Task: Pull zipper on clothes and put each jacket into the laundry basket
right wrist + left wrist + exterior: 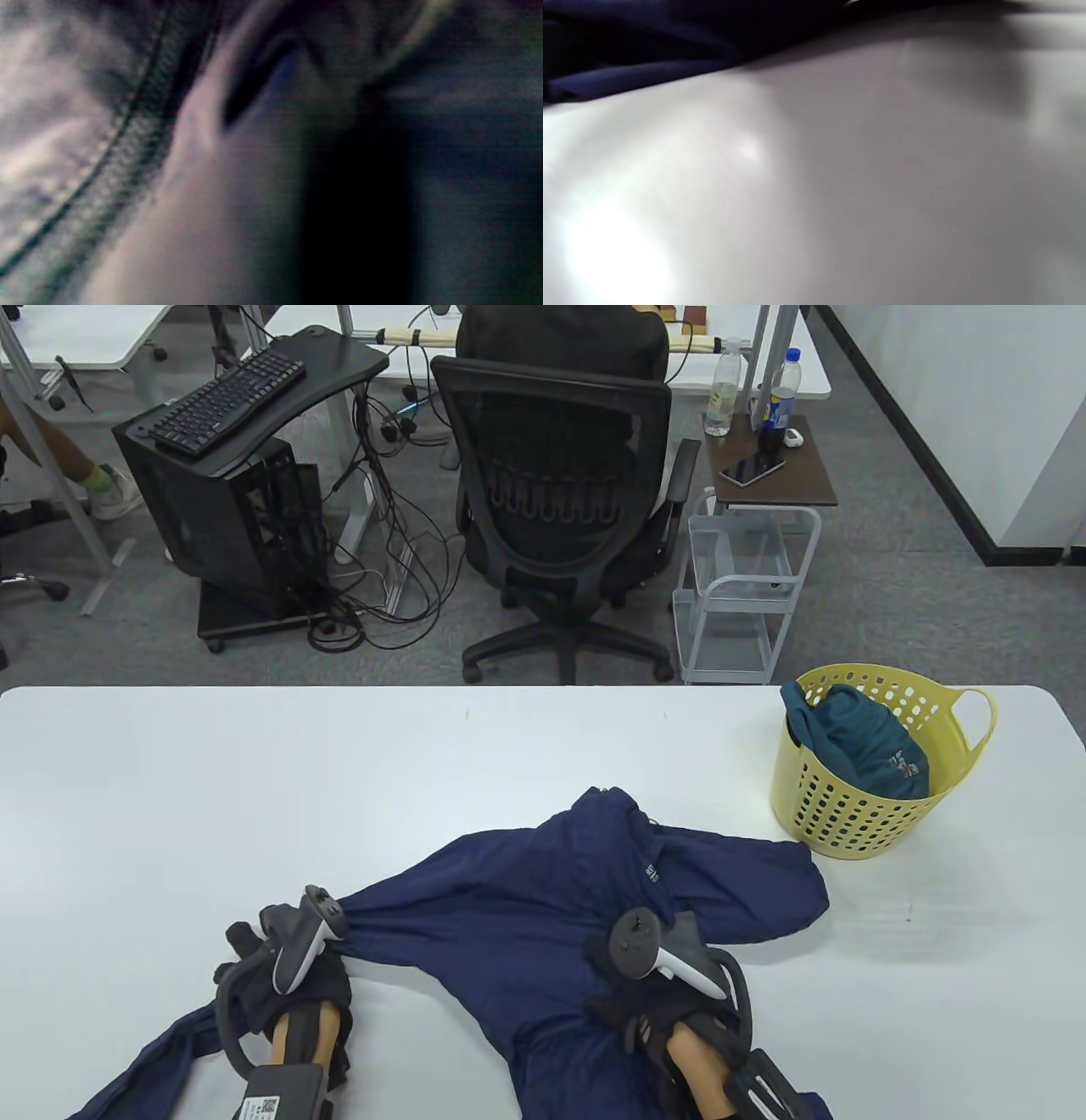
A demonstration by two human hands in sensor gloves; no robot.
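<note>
Navy jacket (526,933), thin smooth fabric, rumpled, spread along the bench's near edge, middle to left; one sleeve trails to the near-left edge and is cut off by the frame, the collar end points toward the far edge. Small white print on the chest, too small to read.

Left hand (293,976) in a black sensor glove, grey-white tracker on its back, sits on the jacket's left side where the fabric bunches into tight gathered folds at the hand; looks like it grips that bunch, but the fingers are hidden under the tracker, so the grip cannot be confirmed. Left wrist view: only glossy white bench (840,190) and a dark blue fold of cloth at the top edge, blurred, no fingers seen.

Right hand (657,984), same glove and tracker, lies on the jacket's middle, near the near edge; fingers hidden, cannot tell how far open or whether it holds anything. Right wrist view is very blurred: dark blue cloth and a stitched seam or zipper line at left, hard to tell which.

Bench top is flat, white, smooth.

Near the far-right corner: yellow plastic laundry basket (848,814), round, perforated wall, loop handle, just beside the jacket's right sleeve. Teal jacket (857,746) crumpled inside it, partly over the rim.

Beyond the bench: black mesh office chair (560,517) on grey carpet.
</note>
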